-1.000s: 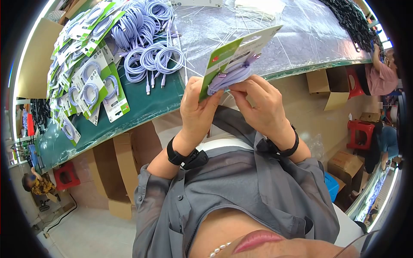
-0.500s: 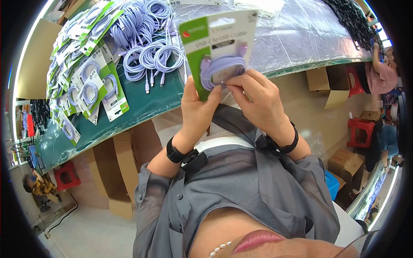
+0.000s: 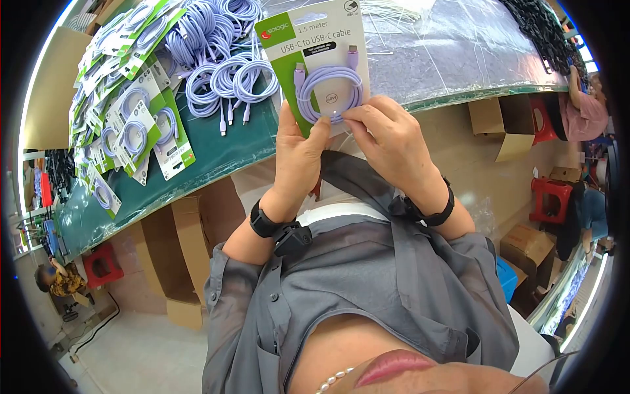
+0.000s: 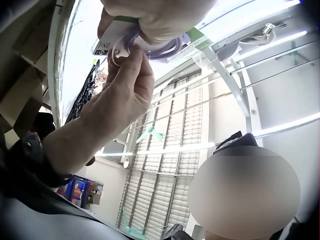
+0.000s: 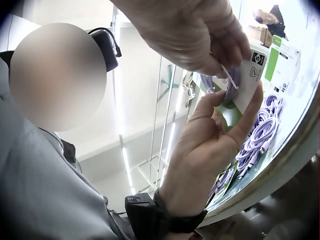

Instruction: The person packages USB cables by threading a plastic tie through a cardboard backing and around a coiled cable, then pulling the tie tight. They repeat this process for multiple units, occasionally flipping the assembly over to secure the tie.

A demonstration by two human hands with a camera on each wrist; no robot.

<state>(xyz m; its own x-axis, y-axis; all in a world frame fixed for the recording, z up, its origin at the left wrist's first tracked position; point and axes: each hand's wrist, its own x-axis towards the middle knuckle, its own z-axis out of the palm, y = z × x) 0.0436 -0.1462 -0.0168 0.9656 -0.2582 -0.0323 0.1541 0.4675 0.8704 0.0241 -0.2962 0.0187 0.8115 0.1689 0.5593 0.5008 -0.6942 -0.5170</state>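
A green and white card point(image 3: 279, 65) faces the head camera, with a coiled lilac cable point(image 3: 359, 82) on its front and both connectors pointing up. My left hand point(image 3: 298, 154) grips the card's lower left edge, thumb on the front by the coil. At the coil's bottom, my right hand point(image 3: 397, 141) pinches with thumb and index finger; a thin white tie point(image 5: 230, 77) shows by those fingertips in the right wrist view. In the left wrist view the right hand point(image 4: 112, 105) pinches beside the lilac coil point(image 4: 167, 49).
Many carded cables point(image 3: 125, 121) are heaped at the table's left. Loose lilac coils point(image 3: 226, 85) lie beside them on the green table edge point(image 3: 216, 154). White ties point(image 3: 387, 20) are scattered at the back. Below stand open cardboard boxes point(image 3: 187, 256) and red stools point(image 3: 550, 200).
The card has swung from an oblique angle to face the head camera and has risen slightly toward the upper left. Both hands have stayed at its lower part.
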